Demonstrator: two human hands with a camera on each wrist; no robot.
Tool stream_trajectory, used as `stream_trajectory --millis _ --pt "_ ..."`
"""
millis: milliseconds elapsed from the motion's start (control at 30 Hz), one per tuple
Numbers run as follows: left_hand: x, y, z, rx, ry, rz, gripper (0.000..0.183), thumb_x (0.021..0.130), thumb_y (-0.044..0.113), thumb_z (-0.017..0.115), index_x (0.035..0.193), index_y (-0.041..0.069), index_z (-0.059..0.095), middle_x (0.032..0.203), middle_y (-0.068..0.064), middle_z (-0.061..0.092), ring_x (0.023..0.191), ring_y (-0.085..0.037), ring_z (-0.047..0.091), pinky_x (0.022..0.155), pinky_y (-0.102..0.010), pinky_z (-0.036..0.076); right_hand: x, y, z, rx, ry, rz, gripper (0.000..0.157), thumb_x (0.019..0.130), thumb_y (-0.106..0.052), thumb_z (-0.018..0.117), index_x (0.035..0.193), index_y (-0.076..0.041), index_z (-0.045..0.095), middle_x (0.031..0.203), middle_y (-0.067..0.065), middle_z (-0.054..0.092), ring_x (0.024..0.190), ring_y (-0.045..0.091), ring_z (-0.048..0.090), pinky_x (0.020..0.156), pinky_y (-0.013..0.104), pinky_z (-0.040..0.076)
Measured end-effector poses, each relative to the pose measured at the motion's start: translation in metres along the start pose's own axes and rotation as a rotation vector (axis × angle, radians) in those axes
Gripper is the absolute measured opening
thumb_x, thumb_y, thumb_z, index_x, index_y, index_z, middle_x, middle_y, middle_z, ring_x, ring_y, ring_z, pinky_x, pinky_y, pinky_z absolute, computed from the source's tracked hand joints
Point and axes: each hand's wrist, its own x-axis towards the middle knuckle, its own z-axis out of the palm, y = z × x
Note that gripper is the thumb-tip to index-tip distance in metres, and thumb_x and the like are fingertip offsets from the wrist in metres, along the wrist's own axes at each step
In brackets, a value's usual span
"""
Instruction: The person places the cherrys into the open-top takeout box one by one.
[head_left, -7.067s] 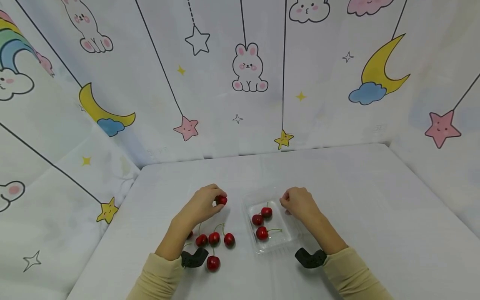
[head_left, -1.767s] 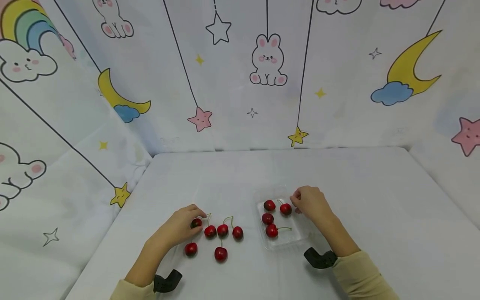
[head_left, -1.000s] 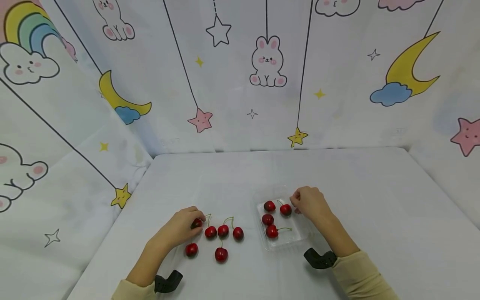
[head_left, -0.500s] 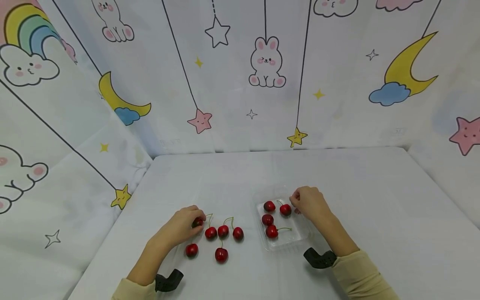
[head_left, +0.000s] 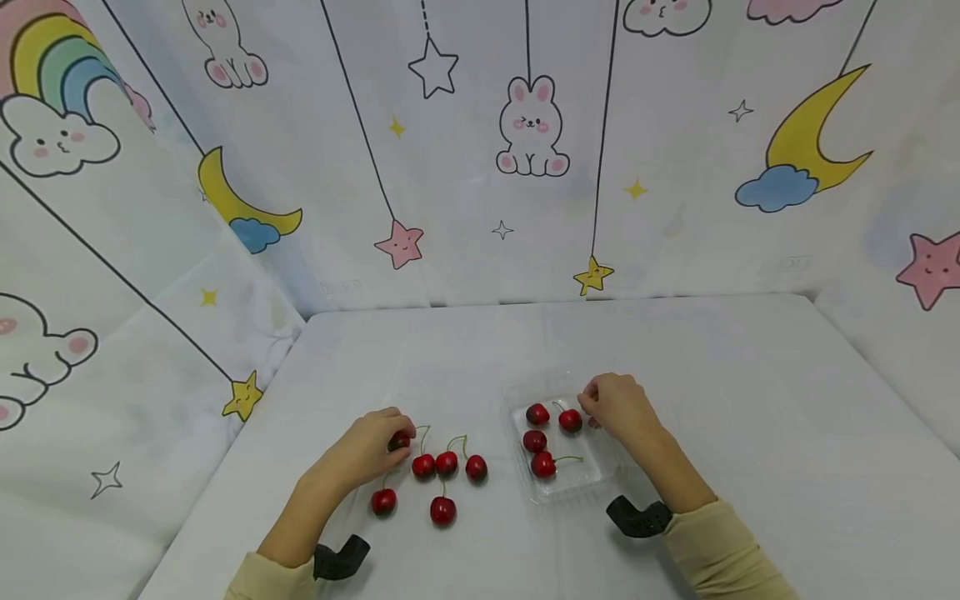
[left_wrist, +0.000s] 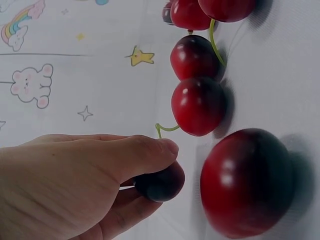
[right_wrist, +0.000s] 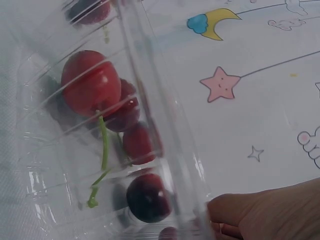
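Observation:
In the head view my left hand (head_left: 362, 448) pinches a dark red cherry (head_left: 399, 440) between thumb and fingers, close over the table. The left wrist view shows this cherry (left_wrist: 162, 184) beneath the thumb. Beside that hand lie several stemmed cherries, one of them (head_left: 443, 511) nearest the front. A clear plastic box (head_left: 581, 480) stands to their right with several cherries inside, among them one with a green stem (head_left: 543, 464). My right hand (head_left: 617, 407), fingers curled, grips the box's right side; the right wrist view shows its thumb (right_wrist: 227, 207) right at the plastic edge.
A white cloth covers the table (head_left: 675, 350). Behind it and at the sides hangs a white curtain (head_left: 457, 192) printed with rabbits, moons and stars. Black wrist devices sit at the left (head_left: 341, 558) and right (head_left: 639, 517) sleeves.
Seven seconds ago my left hand held a cherry near the box; another cherry now lies in the box. That hand is back at the left, its new cherry shifted slightly up and right.

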Motion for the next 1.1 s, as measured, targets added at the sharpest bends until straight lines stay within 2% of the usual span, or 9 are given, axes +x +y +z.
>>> stream_trajectory --millis 500,1100 --pt "0.006 0.007 -0.002 0.012 0.025 0.079 0.017 0.080 0.015 0.075 0.096 0.013 0.068 0.092 0.005 0.063 0.082 -0.010 0.057 0.078 -0.032 0.054 0.001 0.002 0.002 -0.014 0.008 -0.001 0.016 0.091 -0.019 0.059 0.084 -0.006 0.064 0.067 0.003 0.062 0.059 0.011 0.056 0.051 0.023 0.042" --pt "0.014 0.019 -0.005 0.015 0.028 0.116 0.019 0.081 0.015 0.074 0.098 0.012 0.068 0.094 0.004 0.063 0.085 -0.011 0.060 0.080 -0.031 0.055 0.000 0.001 0.001 -0.022 0.018 -0.016 0.016 0.091 -0.018 0.059 0.082 -0.006 0.064 0.065 0.002 0.062 0.058 0.011 0.056 0.050 0.023 0.041"
